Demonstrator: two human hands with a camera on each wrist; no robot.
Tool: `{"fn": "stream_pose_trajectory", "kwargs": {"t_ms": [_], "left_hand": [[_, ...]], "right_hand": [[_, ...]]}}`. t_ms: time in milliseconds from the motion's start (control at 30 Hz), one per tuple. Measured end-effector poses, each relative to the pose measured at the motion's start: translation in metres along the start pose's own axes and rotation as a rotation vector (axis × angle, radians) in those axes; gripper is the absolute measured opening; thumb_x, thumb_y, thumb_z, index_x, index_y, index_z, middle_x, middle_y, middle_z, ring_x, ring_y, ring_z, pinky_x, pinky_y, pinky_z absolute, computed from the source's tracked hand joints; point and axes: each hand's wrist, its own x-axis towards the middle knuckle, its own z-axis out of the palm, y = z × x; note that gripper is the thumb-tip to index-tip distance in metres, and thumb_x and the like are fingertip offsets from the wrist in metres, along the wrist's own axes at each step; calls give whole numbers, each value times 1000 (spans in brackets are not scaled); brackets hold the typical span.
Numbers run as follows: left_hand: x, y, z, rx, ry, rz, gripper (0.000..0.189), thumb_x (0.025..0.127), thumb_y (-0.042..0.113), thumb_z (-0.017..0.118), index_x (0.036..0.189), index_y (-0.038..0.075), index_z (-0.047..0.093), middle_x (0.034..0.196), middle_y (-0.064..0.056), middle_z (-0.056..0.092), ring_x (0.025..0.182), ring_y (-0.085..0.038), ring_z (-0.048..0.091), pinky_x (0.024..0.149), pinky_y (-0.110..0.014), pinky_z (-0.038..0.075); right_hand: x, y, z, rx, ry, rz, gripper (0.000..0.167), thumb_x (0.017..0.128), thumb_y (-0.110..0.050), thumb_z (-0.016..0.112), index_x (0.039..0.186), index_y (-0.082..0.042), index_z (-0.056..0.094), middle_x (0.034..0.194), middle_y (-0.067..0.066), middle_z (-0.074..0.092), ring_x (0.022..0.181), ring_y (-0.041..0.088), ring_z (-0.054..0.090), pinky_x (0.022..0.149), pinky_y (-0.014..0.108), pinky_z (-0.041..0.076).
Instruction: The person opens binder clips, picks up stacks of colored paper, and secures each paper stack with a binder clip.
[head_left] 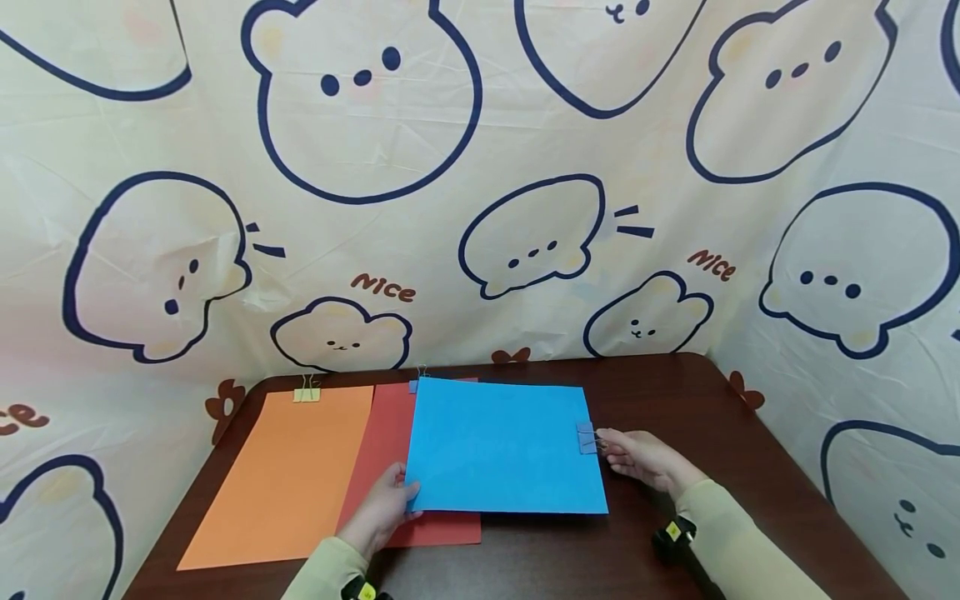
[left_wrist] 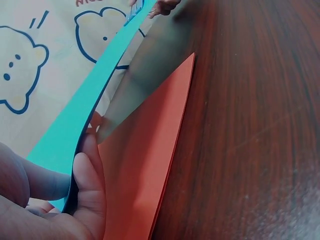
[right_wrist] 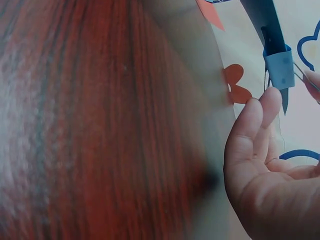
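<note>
Raised off the table is a blue sheet of paper (head_left: 502, 454), possibly several sheets. My left hand (head_left: 380, 507) pinches its lower left corner; in the left wrist view the thumb lies on the blue face (left_wrist: 70, 125) and the fingers are behind. A blue binder clip (head_left: 587, 438) sits on the right edge of the paper. My right hand (head_left: 647, 458) pinches the clip's wire handles. In the right wrist view the clip (right_wrist: 280, 69) straddles the paper's edge, with fingertips at one handle and the thumb at the other.
Red paper (head_left: 438, 532) lies partly under the blue paper, with another blue clip (head_left: 413, 387) at its top edge. Orange paper (head_left: 300, 475) with a yellow binder clip (head_left: 307, 394) lies to the left. A printed cloth (head_left: 420, 242) hangs behind the dark wooden table (head_left: 660, 392).
</note>
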Motion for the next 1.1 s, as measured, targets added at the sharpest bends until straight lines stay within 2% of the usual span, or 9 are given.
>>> {"fn": "stream_pose_trajectory", "kwargs": {"t_ms": [133, 267, 500, 800, 967, 1100], "left_hand": [[0, 0, 0, -2, -1, 4, 21, 109, 6, 48, 124, -7, 44, 120, -27, 52, 100, -31, 58, 75, -31, 58], [0, -1, 0, -9, -5, 12, 18, 109, 5, 47, 122, -7, 44, 117, -25, 52, 98, -30, 58, 75, -32, 59], [-1, 3, 1, 20, -24, -13, 21, 109, 6, 47, 123, -9, 44, 114, -25, 55, 98, -29, 60, 77, -34, 60], [-2, 6, 4, 85, -34, 16, 20, 107, 5, 48, 120, -10, 45, 103, -21, 60, 87, -21, 64, 75, -37, 61], [-3, 6, 6, 123, -19, 44, 14, 105, 4, 53, 111, -7, 47, 94, -17, 56, 82, -21, 64, 72, -38, 61], [-5, 7, 7, 211, 2, 62, 15, 102, 6, 58, 108, -5, 49, 94, -16, 55, 82, -21, 61, 68, -37, 59]], "right_hand": [[0, 0, 2, -43, 27, -12, 72, 101, -47, 62, 142, 11, 47, 122, 14, 62, 96, 17, 63, 90, 31, 58], [-1, -2, 5, -140, 70, -38, 70, 101, -48, 63, 137, 11, 52, 125, 21, 63, 100, 20, 65, 93, 38, 58], [-4, -7, 10, -328, 152, -64, 63, 100, -50, 63, 127, 6, 62, 119, 18, 70, 102, 24, 68, 93, 46, 57], [0, -8, 14, -415, 226, -60, 59, 96, -51, 68, 119, 3, 68, 103, 12, 65, 94, 24, 59, 87, 43, 55], [1, -8, 14, -444, 225, -47, 58, 95, -52, 69, 118, 1, 68, 108, 12, 67, 97, 25, 60, 84, 43, 54], [0, -9, 12, -485, 221, -44, 60, 95, -53, 68, 118, 2, 67, 113, 13, 68, 100, 25, 62, 87, 46, 53]]}}
